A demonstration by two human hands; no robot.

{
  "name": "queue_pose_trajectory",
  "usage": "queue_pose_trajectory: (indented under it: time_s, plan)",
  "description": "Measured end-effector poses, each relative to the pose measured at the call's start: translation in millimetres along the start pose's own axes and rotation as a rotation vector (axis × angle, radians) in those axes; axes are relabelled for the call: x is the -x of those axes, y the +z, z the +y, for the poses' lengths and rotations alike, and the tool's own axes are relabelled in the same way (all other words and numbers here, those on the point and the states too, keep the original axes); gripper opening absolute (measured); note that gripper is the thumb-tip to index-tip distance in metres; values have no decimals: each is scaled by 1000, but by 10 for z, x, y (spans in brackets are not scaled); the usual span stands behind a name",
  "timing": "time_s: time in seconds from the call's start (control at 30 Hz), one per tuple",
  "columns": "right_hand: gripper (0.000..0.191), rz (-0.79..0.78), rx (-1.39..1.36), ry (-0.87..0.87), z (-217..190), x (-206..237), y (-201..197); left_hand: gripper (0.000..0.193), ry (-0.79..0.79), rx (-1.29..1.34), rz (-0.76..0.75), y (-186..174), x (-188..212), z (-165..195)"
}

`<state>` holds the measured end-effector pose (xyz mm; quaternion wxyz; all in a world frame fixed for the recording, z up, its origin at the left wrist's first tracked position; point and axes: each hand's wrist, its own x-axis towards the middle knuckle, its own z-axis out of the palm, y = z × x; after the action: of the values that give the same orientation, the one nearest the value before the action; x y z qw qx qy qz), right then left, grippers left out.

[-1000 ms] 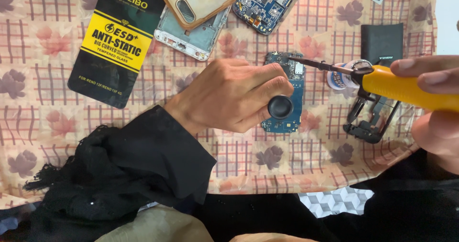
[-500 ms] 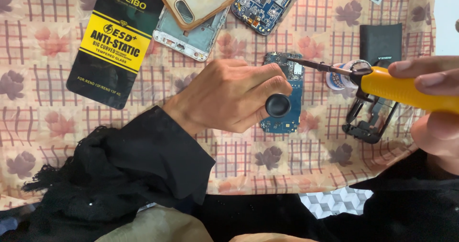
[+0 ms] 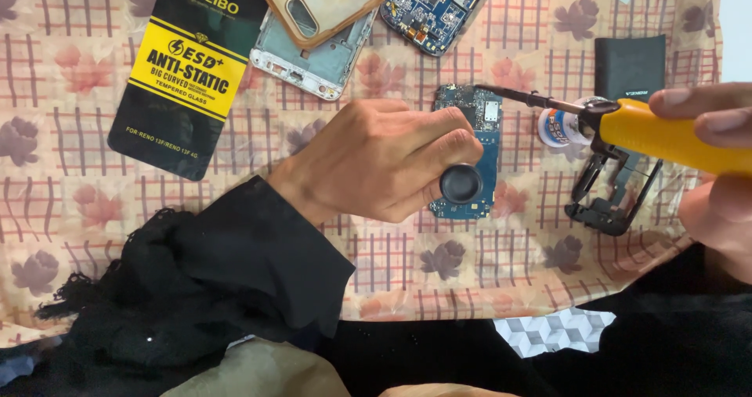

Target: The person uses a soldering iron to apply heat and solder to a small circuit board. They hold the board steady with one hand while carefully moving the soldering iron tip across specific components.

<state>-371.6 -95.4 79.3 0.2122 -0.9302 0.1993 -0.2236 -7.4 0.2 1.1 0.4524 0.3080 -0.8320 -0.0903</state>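
Observation:
My left hand (image 3: 384,160) rests on a blue circuit board (image 3: 479,155) lying on the patterned cloth, fingers closed on a tool with a round black cap (image 3: 460,184). My right hand (image 3: 717,174) at the right edge grips a yellow-handled soldering iron (image 3: 666,137); its dark metal tip (image 3: 501,94) reaches left to the board's top edge. A black sleeve covers my left forearm.
A black and yellow flat package (image 3: 188,68) lies top left. A phone frame (image 3: 313,60) with a clear orange-rimmed case (image 3: 325,1) and a second blue board (image 3: 435,5) sit at the top. A small white round tin (image 3: 558,126), black phone frame (image 3: 611,189) and black battery (image 3: 630,68) lie right.

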Motion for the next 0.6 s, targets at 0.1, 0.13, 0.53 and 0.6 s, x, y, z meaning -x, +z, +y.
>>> queue_pose_trajectory:
  time_s: [0.1, 0.13, 0.53, 0.6]
  plan:
    - [35, 5, -25, -2, 28, 30, -7, 30, -3, 10, 12, -6, 8, 0]
    - [33, 5, -35, -12, 47, 43, -9, 29, -3, 4, 8, 0, 2, 2]
    - [27, -20, 44, 23, 243, 263, -57, 32, -9, 11, 7, 4, -5, -7]
    - [22, -14, 64, 96, 223, 289, -50, 32, -7, 13, 8, 7, -5, -5]
